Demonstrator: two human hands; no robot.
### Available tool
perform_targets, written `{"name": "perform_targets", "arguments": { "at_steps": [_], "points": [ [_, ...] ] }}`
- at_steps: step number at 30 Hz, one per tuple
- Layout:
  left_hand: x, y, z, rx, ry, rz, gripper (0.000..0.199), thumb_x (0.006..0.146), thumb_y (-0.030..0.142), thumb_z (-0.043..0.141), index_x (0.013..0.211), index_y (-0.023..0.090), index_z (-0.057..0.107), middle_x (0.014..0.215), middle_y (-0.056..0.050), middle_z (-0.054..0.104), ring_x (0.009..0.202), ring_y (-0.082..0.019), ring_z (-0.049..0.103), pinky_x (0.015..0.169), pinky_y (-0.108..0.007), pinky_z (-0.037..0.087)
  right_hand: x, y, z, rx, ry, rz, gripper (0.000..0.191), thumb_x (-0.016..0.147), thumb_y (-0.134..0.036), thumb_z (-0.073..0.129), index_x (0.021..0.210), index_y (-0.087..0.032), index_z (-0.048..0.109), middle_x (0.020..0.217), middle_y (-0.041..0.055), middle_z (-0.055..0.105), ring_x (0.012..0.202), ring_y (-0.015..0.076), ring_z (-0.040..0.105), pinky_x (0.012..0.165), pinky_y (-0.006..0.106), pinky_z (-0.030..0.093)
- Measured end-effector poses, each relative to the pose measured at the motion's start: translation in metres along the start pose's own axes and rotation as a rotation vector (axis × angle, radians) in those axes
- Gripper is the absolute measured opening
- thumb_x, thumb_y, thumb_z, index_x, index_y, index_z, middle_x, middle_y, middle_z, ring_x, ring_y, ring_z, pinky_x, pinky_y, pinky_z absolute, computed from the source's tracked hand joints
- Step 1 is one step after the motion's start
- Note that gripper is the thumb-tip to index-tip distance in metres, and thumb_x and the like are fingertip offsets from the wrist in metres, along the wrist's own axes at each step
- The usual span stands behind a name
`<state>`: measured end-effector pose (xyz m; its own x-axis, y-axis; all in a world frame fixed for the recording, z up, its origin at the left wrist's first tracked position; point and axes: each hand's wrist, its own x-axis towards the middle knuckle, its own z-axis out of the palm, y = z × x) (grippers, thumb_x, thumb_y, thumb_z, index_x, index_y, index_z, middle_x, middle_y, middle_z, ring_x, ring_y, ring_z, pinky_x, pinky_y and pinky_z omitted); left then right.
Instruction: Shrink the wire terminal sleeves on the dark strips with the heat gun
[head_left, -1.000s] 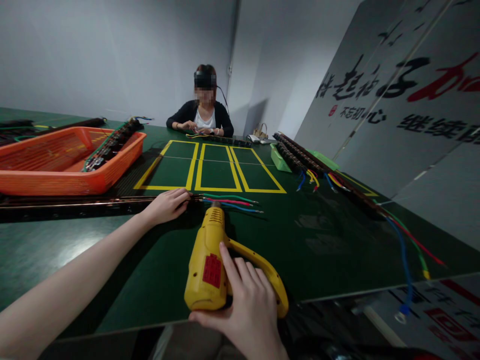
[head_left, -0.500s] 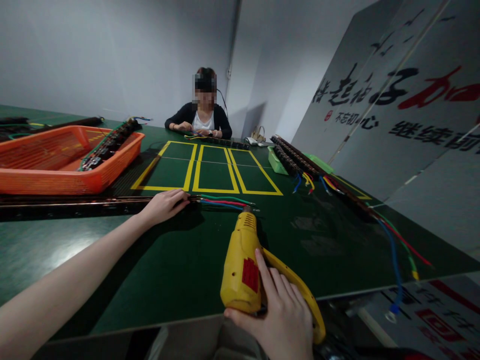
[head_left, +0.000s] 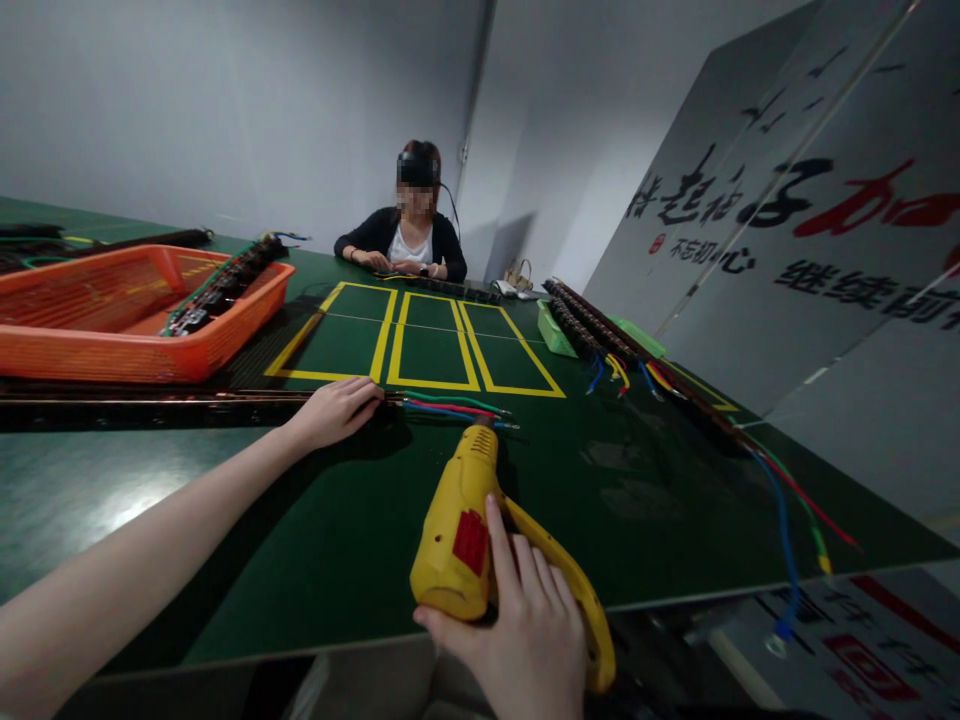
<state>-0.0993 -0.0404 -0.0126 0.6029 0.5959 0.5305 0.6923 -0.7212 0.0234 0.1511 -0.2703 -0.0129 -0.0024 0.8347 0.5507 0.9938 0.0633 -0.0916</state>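
My right hand (head_left: 517,620) is wrapped round a yellow heat gun (head_left: 457,520) with a red label on its side. The gun's nozzle points away from me, close to the tips of green, red and blue wires (head_left: 450,406). These wires come out of the right end of a long dark bar-like assembly (head_left: 187,408) lying along the table. My left hand (head_left: 341,408) lies over that end with fingers bent together on it, just left of where the wires fan out.
An orange basket (head_left: 97,362) stands at left with a dark assembly (head_left: 225,285) leaning inside. Yellow tape rectangles (head_left: 435,385) mark the green table (head_left: 540,560). Wired assemblies (head_left: 600,325) rest on a green basket (head_left: 553,330) at right. A person (head_left: 405,235) sits opposite, hands on the table.
The heat gun in my right hand has shifted left, its body swinging so the nozzle tilts more to the right. My left hand keeps its place on the assembly.
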Motion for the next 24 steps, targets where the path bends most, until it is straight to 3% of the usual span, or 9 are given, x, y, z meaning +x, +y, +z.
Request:
{"name": "perform_targets", "arguments": {
  "at_steps": [7,14,19,24],
  "points": [
    [0.007,0.008,0.002,0.055,0.016,-0.029,0.028,0.094,0.03,0.031,0.102,0.019,0.056,0.094,-0.008,0.06,0.088,-0.021,0.057,0.081,-0.034,0.046,0.011,-0.027,0.007,0.085,-0.025,-0.051,0.111,0.059,-0.087,0.047,0.144,-0.017,0.029,0.092,0.0105,0.063,0.082,0.0282,0.059,0.073,0.041,0.045],
    [0.023,0.009,0.007,0.055,0.014,-0.067,0.029,0.094,0.027,0.03,0.096,0.02,0.058,0.095,-0.006,0.059,0.095,-0.02,0.056,0.102,-0.045,0.033,0.021,-0.044,0.007,0.14,-0.066,-0.172,0.116,0.054,-0.089,0.049,0.142,-0.014,0.034,0.089,0.0103,0.065,0.075,0.026,0.061,0.066,0.04,0.048],
    [0.039,0.012,0.012,-0.057,-0.077,-0.054,0.029,0.093,0.028,0.03,0.096,0.02,0.058,0.1,-0.006,0.059,0.092,-0.02,0.058,0.086,-0.038,0.045,0.022,-0.041,0.008,0.184,-0.08,-0.189,0.111,0.058,-0.089,0.043,0.14,-0.015,0.038,0.091,0.0105,0.065,0.076,0.0254,0.061,0.067,0.04,0.048],
    [0.051,0.011,0.009,-0.097,-0.146,-0.074,0.03,0.091,0.033,0.034,0.088,0.019,0.06,0.104,-0.006,0.057,0.083,-0.016,0.061,0.074,-0.029,0.049,0.024,-0.033,0.006,0.251,-0.168,-0.196,0.107,0.061,-0.087,0.043,0.142,-0.017,0.035,0.091,0.009,0.064,0.076,0.0244,0.061,0.068,0.04,0.048]
  ]
}}
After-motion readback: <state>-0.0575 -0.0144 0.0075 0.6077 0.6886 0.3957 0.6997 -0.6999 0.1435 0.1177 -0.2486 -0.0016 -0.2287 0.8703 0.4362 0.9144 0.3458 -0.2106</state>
